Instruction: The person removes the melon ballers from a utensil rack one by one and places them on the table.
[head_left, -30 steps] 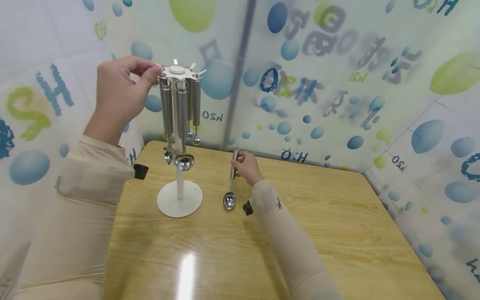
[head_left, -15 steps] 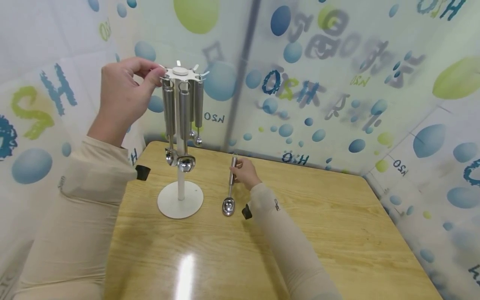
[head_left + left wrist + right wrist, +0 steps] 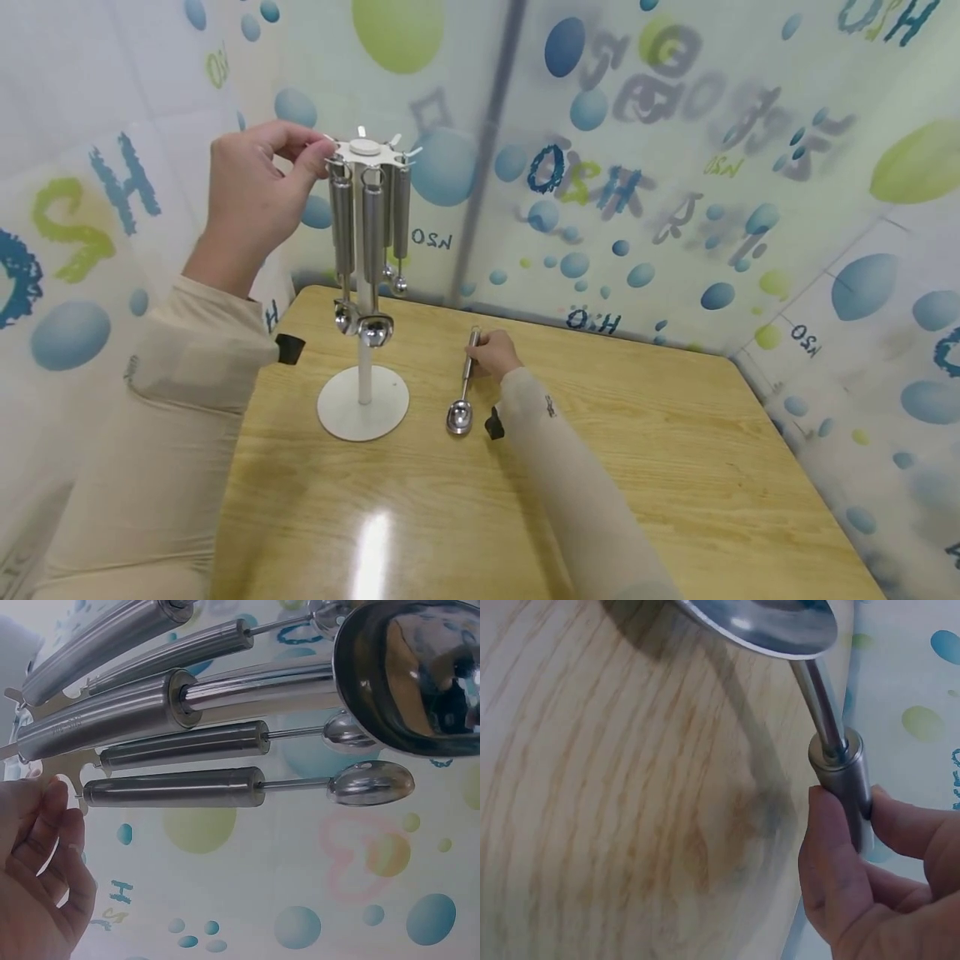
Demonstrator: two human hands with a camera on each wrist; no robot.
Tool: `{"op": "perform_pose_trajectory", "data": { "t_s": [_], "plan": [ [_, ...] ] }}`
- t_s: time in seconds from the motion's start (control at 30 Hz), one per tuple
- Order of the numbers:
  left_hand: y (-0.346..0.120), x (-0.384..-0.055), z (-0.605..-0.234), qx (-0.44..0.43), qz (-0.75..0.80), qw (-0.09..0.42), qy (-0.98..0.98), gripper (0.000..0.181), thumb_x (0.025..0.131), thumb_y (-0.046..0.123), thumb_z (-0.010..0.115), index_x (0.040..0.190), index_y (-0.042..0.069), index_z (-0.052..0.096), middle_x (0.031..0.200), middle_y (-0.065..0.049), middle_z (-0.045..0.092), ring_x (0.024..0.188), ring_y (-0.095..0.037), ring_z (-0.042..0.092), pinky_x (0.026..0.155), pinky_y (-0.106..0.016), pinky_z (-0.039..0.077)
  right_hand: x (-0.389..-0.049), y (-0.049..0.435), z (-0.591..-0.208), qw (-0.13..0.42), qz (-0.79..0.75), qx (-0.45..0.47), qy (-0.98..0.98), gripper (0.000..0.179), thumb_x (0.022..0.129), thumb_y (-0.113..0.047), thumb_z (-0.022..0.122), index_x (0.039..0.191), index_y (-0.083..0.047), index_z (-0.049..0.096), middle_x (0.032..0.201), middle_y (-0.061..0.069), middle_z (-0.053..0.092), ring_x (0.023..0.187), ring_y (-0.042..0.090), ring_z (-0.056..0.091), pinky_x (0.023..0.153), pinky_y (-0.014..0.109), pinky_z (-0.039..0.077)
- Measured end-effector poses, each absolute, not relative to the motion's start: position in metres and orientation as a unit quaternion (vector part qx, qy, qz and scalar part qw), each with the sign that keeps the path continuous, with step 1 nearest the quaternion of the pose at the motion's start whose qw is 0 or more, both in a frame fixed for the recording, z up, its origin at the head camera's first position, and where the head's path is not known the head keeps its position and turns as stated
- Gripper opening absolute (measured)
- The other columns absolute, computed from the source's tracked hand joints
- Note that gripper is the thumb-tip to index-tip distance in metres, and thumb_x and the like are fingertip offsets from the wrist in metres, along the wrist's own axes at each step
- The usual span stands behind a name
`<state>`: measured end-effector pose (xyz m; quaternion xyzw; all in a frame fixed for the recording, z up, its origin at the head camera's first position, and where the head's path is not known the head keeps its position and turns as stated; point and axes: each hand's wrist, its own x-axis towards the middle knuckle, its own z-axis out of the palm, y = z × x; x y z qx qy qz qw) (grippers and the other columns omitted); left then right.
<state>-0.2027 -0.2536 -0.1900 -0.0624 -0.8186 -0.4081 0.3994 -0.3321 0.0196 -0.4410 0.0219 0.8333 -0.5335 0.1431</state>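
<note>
My left hand (image 3: 258, 187) pinches the edge of the white top of a utensil rack (image 3: 365, 148). Stainless steel utensils hang from the rack's hooks, among them a scoop with a deep bowl (image 3: 375, 331) and smaller round-ended ones (image 3: 371, 783). In the left wrist view, the left fingertips are beside the ring end of a hanging handle (image 3: 172, 787). To the right of the rack, my right hand (image 3: 495, 354) grips another ice cream scoop (image 3: 460, 417) by its handle, thumb and fingers on opposite sides. Its bowl points towards me, low over the table; whether it touches the wood cannot be told.
The rack's round white base (image 3: 363, 402) stands on the left part of a wooden table (image 3: 645, 467). Patterned curtains (image 3: 600, 167) close in the back and both sides, near the table's edges. A glare spot lies at the table's front.
The handle end of the scoop in my right hand has come down nearer the table, and the hand moved with it. My left hand keeps its hold on the rack's top. The head view shifted slightly.
</note>
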Motion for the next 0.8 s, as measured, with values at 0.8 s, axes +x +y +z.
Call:
{"op": "perform_pose_trajectory", "data": {
  "t_s": [0.8],
  "plan": [
    [-0.253,-0.209,-0.193,-0.065,-0.404,0.415,-0.812,0.032,0.101,0.030,0.064,0.114,0.002,0.074,0.087,0.010,0.067,0.082,0.000,0.058,0.067,-0.020,0.040,-0.346,0.009,-0.455,0.148,-0.425,0.061,0.891,0.021,0.093,-0.010,0.075,0.106,0.005,0.067,0.097,0.012,0.066,0.080,0.020,0.066,0.065,0.030,0.059]
  ]
}}
